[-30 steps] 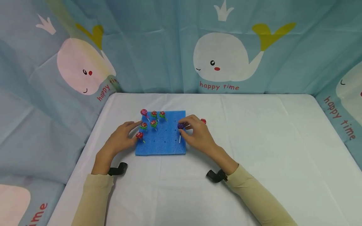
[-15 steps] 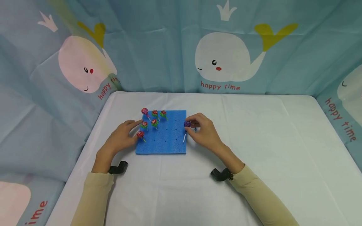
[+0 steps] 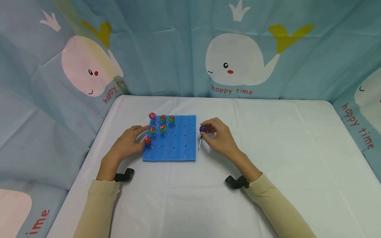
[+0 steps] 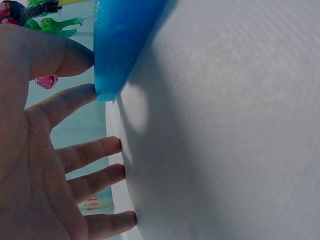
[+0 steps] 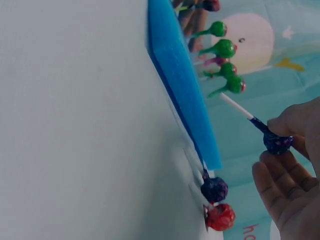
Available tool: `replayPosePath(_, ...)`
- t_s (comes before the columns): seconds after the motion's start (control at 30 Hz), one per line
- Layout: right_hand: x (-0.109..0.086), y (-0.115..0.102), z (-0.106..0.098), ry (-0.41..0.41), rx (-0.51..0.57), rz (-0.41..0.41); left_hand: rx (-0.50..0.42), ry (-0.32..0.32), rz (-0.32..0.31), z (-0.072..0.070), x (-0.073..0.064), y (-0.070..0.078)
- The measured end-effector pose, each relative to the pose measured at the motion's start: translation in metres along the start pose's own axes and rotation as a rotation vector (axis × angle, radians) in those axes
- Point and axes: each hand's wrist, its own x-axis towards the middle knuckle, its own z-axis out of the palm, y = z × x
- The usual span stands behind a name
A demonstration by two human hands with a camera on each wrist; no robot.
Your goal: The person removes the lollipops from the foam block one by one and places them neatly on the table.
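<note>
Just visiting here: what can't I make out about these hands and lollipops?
Head view: the loose purple lollipop and loose red lollipop are mostly behind the right hand.
Head view: any print on the held purple lollipop is too small to read.
Left wrist view: the blue board is cut off by the top edge.
Right wrist view: the left hand is mostly hidden behind the blue board.

Blue whale-print curtains (image 3: 166, 66) hang behind and beside a white-covered table (image 3: 282, 148)
</note>
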Motion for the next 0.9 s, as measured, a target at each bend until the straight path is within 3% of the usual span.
replayPosePath(0.5,0.003,0.015,-0.023,0.009,0.027,0.087,0.006,-0.006,-0.007,-0.001,-0.001,0.001)
replayPosePath(0.9,0.002,0.026,-0.038,-0.047,-0.053,0.186,0.010,-0.005,-0.004,0.001,0.000,0.000)
